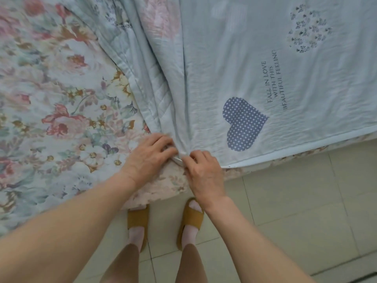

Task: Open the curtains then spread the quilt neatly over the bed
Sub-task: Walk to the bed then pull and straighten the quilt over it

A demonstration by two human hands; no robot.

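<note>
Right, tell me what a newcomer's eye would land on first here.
The left hand and right hand meet just below centre, gripping the bunched edge of the pale blue quilt. Its polka-dot heart sits just right of them. The floral sheet lies uncovered on the left.
</note>
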